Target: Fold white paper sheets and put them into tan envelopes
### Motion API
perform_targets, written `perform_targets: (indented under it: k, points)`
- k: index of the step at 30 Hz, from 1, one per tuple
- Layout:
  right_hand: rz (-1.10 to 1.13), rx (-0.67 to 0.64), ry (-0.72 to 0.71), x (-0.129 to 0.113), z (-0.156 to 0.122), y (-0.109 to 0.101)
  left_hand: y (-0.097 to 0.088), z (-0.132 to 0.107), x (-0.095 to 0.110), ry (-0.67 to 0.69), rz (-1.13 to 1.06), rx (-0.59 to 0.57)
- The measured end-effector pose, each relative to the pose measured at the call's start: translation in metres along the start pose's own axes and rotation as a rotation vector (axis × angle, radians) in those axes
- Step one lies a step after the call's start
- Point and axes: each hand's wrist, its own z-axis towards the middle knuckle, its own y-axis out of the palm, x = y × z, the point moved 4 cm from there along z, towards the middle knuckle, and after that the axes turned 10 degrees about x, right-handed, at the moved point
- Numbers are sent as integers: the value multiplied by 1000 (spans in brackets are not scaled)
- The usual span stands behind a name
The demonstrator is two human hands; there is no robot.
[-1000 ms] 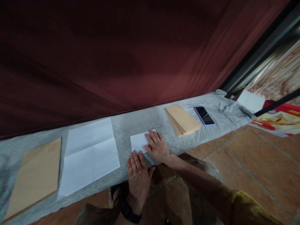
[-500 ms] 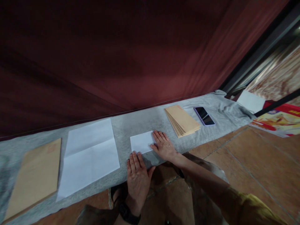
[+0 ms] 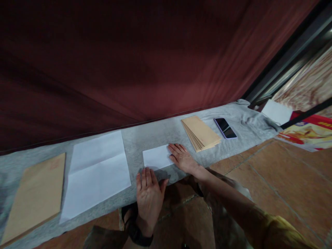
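Note:
A small folded white paper lies flat on the grey cloth between my hands. My left hand is open, palm down, its fingertips at the paper's near left corner and the cloth's front edge. My right hand lies flat over the paper's right end, fingers stretched out, hiding that end. To the left is a larger white sheet with a crease across it. Right of my right hand sits a fanned stack of brown envelopes.
More brown envelopes lie in a stack at the far left. A phone with a purple case rests right of the fanned envelopes. A dark red curtain hangs behind the bench. A colourful box stands on the tiled floor at right.
My left hand has shifted slightly left and toward me along the paper's near edge. My right thumb has drawn in toward the fingers. The paper stays flat.

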Motion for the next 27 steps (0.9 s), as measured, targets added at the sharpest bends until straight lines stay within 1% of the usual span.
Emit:
perform_targets:
  k: [6, 12, 18, 22, 27]
  points:
    - [55, -55, -61, 14, 4, 0, 4, 4, 1, 3, -102, 23]
    - [76, -61, -89, 18, 5, 0, 13, 6, 17, 166, -162, -41]
    - [87, -73, -90, 16, 5, -3, 21, 7, 31, 235, -161, -82]
    - [92, -80, -89, 15, 6, -7, 22, 7, 30, 241, -143, -87]
    - [72, -76, -92, 17, 6, -7, 20, 2, 24, 239, -122, -79]
